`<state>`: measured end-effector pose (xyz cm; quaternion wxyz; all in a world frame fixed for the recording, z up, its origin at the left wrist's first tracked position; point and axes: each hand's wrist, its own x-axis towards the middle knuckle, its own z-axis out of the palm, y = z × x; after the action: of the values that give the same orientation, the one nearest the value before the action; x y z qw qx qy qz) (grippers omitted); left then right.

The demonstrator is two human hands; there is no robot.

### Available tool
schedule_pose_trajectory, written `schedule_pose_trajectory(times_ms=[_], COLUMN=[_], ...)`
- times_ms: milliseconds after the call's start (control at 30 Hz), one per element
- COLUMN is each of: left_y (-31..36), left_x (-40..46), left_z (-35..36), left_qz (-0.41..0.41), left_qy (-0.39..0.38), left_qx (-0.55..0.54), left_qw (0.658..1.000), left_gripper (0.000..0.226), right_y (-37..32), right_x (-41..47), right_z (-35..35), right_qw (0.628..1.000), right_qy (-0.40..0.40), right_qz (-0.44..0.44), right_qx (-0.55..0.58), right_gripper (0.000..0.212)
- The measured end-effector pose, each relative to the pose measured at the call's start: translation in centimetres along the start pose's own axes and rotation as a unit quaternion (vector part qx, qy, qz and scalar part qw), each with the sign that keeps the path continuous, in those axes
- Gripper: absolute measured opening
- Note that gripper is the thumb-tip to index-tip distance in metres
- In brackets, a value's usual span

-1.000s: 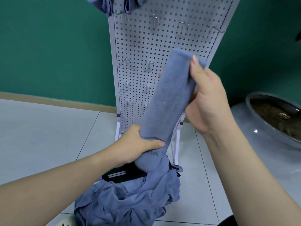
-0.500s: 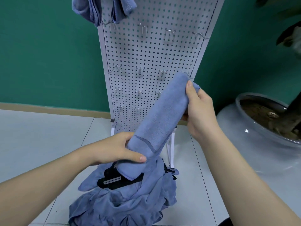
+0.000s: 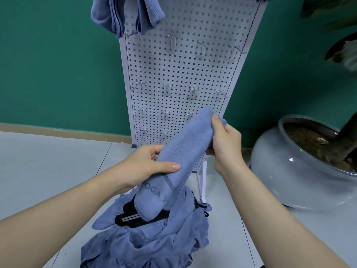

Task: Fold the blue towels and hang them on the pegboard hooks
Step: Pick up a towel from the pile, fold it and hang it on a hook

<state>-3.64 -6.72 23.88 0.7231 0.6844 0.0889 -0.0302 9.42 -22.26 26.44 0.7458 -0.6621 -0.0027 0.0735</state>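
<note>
— Grey-glazed and round, the plant pot (image 3: 286,171) at the right holds brown soil and a dark trunk; it sits on the pale tiled floor (image 3: 48,161). Low in the middle, a black basket (image 3: 135,219) is mostly buried under a heap of loose blue towels (image 3: 154,244) that spill over its rim.

— And the hands?

— Both hold one folded towel (image 3: 185,151), a long narrow band slanting from upper right to lower left in front of the pegboard (image 3: 185,74). The left hand (image 3: 146,167) grips its lower part, thumb across the top and fingers curled beneath. The right hand (image 3: 226,140) pinches the upper end, fingers closed on the cloth. The towel's lower end, printed with letters, hangs just above the heap.

— What surrounds them?

— A white pegboard stands upright against a green wall (image 3: 58,64), with rows of small metal hooks (image 3: 171,40). Hung towels (image 3: 123,14) drape from its top left corner, partly cut off by the frame's edge. The held towel covers some of the lowest hooks at the right. Dark leaves (image 3: 334,20) show at the upper right.
</note>
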Motion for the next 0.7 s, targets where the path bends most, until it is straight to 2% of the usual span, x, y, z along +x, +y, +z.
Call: schedule_pose_trajectory(times_ms=[133, 233, 300, 333, 367, 433, 467, 500, 533, 633, 700], left_y=[1.0, 1.8, 2.2, 2.3, 2.4, 2.7, 2.8, 3.0, 3.1, 3.2, 3.1], left_x=[-0.7, -1.2, -1.4, -1.4, -1.4, -1.5, -1.6, -1.7, -1.8, -2.0, -2.1], left_z=[-1.8, -3.0, -3.4, -3.6, -3.7, -3.8, -3.8, -3.7, -3.7, -3.6, -3.6], left_qz=[0.003, 0.032, 0.065, 0.084, 0.098, 0.117, 0.122, 0.124, 0.126, 0.121, 0.115], left_qy=[-0.012, 0.017, 0.047, 0.061, 0.073, 0.092, 0.095, 0.092, 0.085, 0.051, 0.036], left_qx=[0.01, -0.009, -0.04, -0.055, -0.067, -0.086, -0.092, -0.097, -0.098, -0.088, -0.08], left_qw=[1.0, 0.999, 0.996, 0.993, 0.99, 0.985, 0.984, 0.983, 0.983, 0.987, 0.99], left_gripper=[0.045, 0.043, 0.042, 0.044, 0.044, 0.041, 0.04, 0.04, 0.04, 0.041, 0.042], right_y=[0.0, -0.2, -0.1, 0.0, 0.1, 0.2, 0.3, 0.6, 0.9, 2.0, 2.3], right_x=[0.4, 0.3, 0.0, -0.2, -0.5, -1.4, -2.0, -2.6, -3.3, -4.1, -3.9], right_z=[-0.7, -0.9, -0.6, -0.4, -0.3, -0.2, 0.0, 0.5, 1.1, 2.4, 2.7], right_qw=[0.999, 0.999, 0.995, 0.985, 0.959, 0.853, 0.794, 0.754, 0.742, 0.786, 0.794], right_qy=[-0.004, -0.025, -0.022, -0.01, -0.002, -0.07, -0.126, -0.172, -0.201, -0.213, -0.202], right_qz=[0.022, 0.026, -0.016, -0.079, -0.175, -0.384, -0.45, -0.48, -0.48, -0.433, -0.437], right_qx=[-0.03, -0.037, -0.091, -0.151, -0.224, -0.346, -0.389, -0.415, -0.422, -0.386, -0.371], right_gripper=[0.031, 0.037, 0.036, 0.035, 0.035, 0.048, 0.058, 0.069, 0.077, 0.088, 0.083])
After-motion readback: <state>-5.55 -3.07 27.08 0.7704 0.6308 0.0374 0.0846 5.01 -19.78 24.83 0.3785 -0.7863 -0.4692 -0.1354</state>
